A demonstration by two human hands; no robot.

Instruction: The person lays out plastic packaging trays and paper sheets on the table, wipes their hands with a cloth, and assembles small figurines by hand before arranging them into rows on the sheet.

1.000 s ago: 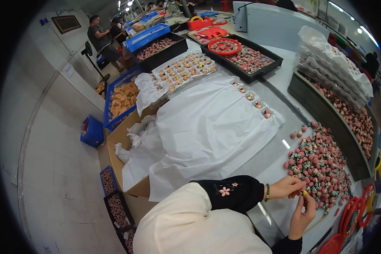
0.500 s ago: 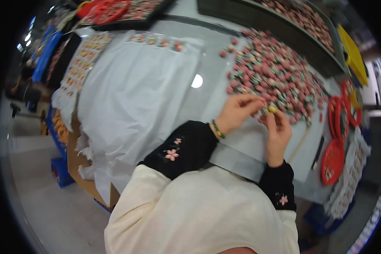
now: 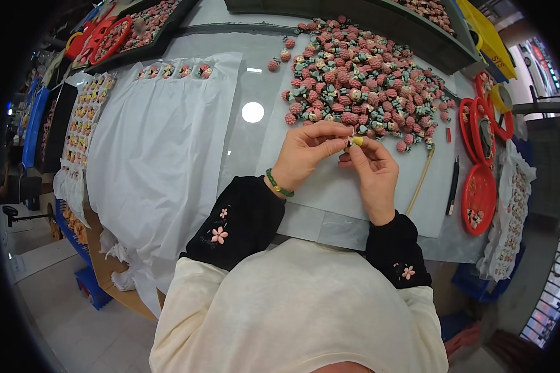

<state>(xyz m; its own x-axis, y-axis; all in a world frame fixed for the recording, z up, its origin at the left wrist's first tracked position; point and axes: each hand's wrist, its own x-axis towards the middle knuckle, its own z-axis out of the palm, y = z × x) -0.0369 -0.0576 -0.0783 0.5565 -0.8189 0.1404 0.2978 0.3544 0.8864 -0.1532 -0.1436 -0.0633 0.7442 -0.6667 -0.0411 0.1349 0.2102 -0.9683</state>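
Observation:
At the near edge of a heap of small pink, green-grey and cream figurines (image 3: 367,81), my two hands meet fingertip to fingertip. My left hand (image 3: 308,152), with a green bracelet at the wrist, pinches a tiny figurine (image 3: 351,140) that is mostly hidden by the fingers. Thumb and index finger of my right hand (image 3: 374,171) close on the same piece from the other side. A yellow cap (image 3: 358,141), like a finger cot, shows on the right index fingertip. Both hands are over the white work sheet (image 3: 330,186).
White plastic sheeting (image 3: 155,143) with a row of figurines along its far edge spreads to the left. A dark bin (image 3: 354,28) stands behind the heap. Right lie a thin wooden stick (image 3: 422,180), a black pen-like tool (image 3: 453,186) and red baskets (image 3: 479,199).
The whole view has shifted, so the table and heap appear farther left and higher. Both hands stay together at the heap's near edge, fingers still pinched.

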